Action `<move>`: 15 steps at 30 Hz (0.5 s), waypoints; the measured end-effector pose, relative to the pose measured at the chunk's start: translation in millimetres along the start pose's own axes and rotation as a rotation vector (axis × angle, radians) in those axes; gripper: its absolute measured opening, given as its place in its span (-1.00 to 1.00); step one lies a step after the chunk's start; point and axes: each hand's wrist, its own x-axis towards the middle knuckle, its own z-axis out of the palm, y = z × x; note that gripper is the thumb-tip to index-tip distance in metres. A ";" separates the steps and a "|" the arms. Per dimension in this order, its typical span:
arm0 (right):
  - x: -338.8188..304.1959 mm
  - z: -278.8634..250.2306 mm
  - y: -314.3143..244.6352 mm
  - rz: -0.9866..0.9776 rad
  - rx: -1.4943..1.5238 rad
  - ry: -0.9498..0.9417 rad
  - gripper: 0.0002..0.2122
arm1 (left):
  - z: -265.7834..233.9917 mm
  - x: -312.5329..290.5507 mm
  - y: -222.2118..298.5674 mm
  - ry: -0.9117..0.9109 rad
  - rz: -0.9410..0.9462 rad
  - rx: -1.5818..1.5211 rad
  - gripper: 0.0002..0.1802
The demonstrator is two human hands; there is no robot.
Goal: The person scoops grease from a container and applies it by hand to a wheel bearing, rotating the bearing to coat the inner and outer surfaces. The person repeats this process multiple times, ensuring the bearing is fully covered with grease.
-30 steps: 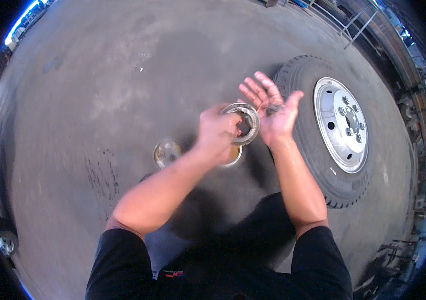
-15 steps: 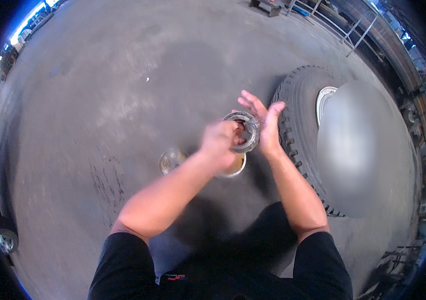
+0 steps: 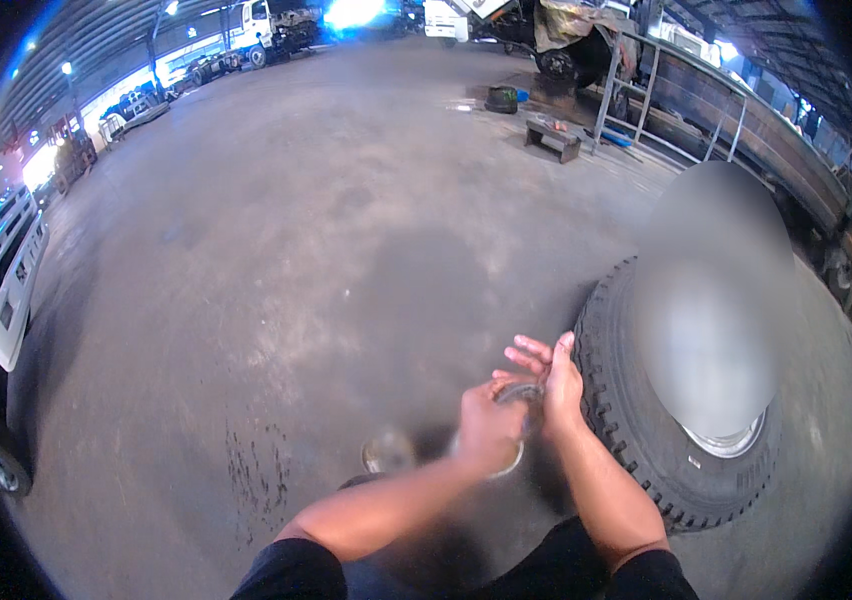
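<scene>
My left hand (image 3: 491, 428), smeared by motion, is closed round a ring-shaped metal bearing (image 3: 520, 392). The bearing's upper rim shows between my two hands, close to the right palm; whether it touches is hard to tell. My right hand (image 3: 560, 385) is open beside it, palm turned left, thumb up and fingers stretched out. Below the left hand stands a round tin (image 3: 514, 466), mostly hidden, with only part of its pale rim visible. To its left on the floor is a round, shallow, light-coloured container or lid (image 3: 388, 453).
A large truck tyre (image 3: 611, 400) lies just right of my right forearm; a blurred patch hides much of its wheel. Farther off are a low step stool (image 3: 553, 140), a metal frame (image 3: 636, 100) and a long vehicle chassis. A white vehicle (image 3: 6, 300) stands at the left edge.
The view has tipped up, showing more of the workshop, so the hands appear lower. My left hand has brought the bearing closer against the right palm. The right hand stays open.
</scene>
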 end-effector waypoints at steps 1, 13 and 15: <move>2.1 -1.3 -3.2 0.020 -0.001 0.009 -0.27 | -1.3 2.2 2.0 -0.016 -0.051 0.020 -0.68; -30.5 12.7 -15.4 0.038 -0.226 -0.369 0.03 | -14.1 -3.7 0.0 -0.007 -0.265 -0.387 -0.84; -12.8 -2.9 -9.8 0.092 -0.289 -0.410 0.04 | -13.9 8.9 -2.3 -0.006 -0.338 -0.405 -0.91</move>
